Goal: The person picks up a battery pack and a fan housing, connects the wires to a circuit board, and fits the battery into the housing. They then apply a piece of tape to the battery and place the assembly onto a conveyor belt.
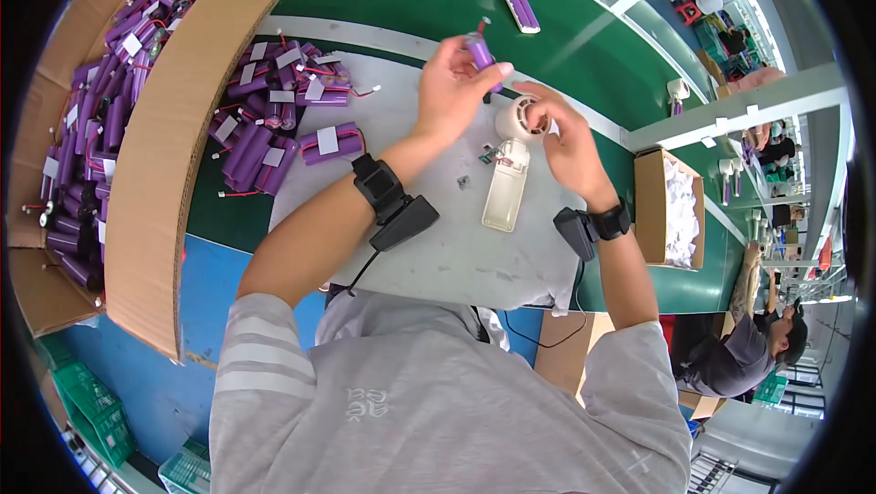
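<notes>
My left hand (449, 91) is closed on a purple battery pack (480, 51), held up above the mat with its wire end raised. My right hand (568, 136) curls its fingers around the round, slotted head of a white handheld fan (505, 191). The fan lies on the grey mat, its handle pointing toward me and its hollow handle shell open. Small green circuit parts and wires (493, 155) sit by the joint of head and handle. To the left of my left forearm, several purple battery packs (332, 143) with white labels and red leads are piled.
A large cardboard box (151, 175) full of battery packs stands at the left. Another white fan (517, 3) with purple cells in its handle lies on the green bench beyond. At the right is a carton of white pieces (679, 216); a co-worker (744, 353) sits farther along.
</notes>
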A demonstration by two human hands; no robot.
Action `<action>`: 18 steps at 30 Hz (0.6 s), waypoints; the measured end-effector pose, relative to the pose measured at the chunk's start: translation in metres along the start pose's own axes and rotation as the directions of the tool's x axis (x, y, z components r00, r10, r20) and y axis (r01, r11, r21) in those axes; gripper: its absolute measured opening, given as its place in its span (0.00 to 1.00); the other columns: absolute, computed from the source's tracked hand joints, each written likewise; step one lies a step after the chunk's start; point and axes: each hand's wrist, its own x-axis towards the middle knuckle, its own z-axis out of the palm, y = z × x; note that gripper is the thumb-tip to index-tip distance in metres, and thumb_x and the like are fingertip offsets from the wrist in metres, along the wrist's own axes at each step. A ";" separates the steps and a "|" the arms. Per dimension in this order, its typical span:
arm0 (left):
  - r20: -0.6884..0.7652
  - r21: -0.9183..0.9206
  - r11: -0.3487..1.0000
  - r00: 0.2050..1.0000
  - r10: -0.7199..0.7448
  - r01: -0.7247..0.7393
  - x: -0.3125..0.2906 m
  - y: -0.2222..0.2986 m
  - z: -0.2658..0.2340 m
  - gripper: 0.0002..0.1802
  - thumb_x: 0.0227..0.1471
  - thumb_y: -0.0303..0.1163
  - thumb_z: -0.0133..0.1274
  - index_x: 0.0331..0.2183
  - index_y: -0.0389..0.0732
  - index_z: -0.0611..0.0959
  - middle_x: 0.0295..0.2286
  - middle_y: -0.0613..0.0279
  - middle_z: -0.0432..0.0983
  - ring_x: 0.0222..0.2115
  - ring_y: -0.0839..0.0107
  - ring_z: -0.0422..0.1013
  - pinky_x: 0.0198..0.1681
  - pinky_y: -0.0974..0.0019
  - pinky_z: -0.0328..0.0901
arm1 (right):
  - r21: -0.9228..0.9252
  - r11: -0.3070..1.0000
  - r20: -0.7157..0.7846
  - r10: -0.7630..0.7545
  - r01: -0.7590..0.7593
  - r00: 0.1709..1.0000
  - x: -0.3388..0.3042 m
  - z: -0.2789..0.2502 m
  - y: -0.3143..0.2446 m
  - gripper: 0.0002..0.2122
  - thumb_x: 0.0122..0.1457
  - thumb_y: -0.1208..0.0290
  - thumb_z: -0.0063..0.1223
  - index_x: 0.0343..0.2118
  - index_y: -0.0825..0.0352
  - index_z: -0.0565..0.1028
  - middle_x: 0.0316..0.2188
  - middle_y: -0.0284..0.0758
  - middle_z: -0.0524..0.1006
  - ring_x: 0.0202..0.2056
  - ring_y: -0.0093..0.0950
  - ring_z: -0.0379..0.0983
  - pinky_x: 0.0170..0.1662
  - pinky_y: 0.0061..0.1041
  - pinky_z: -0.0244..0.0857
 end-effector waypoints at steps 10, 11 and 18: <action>0.431 0.273 0.803 0.813 0.391 -0.530 -0.049 0.045 0.022 0.26 0.33 0.32 0.71 0.36 0.40 0.75 0.38 0.54 0.73 0.40 0.64 0.69 0.44 0.63 0.64 | 0.265 0.963 -0.296 0.117 -0.036 0.948 -0.037 0.013 -0.041 0.20 0.49 0.89 0.50 0.47 0.69 0.67 0.45 0.38 0.73 0.50 0.30 0.69 0.53 0.28 0.63; 0.473 0.374 0.757 0.812 0.341 -0.536 -0.049 0.045 0.021 0.26 0.32 0.32 0.71 0.35 0.40 0.75 0.38 0.54 0.72 0.41 0.62 0.68 0.45 0.62 0.63 | 0.257 0.964 -0.261 0.137 -0.068 0.956 -0.042 0.012 -0.033 0.20 0.50 0.88 0.52 0.47 0.70 0.67 0.44 0.38 0.74 0.48 0.29 0.70 0.52 0.27 0.64; 0.640 0.639 0.674 0.743 -0.199 -0.371 -0.021 0.043 -0.008 0.23 0.32 0.33 0.70 0.31 0.42 0.74 0.36 0.60 0.69 0.37 0.62 0.67 0.40 0.63 0.64 | 0.552 0.817 -0.303 0.380 -0.164 0.874 -0.057 0.027 0.024 0.16 0.53 0.86 0.53 0.45 0.70 0.68 0.40 0.34 0.75 0.43 0.22 0.72 0.48 0.21 0.65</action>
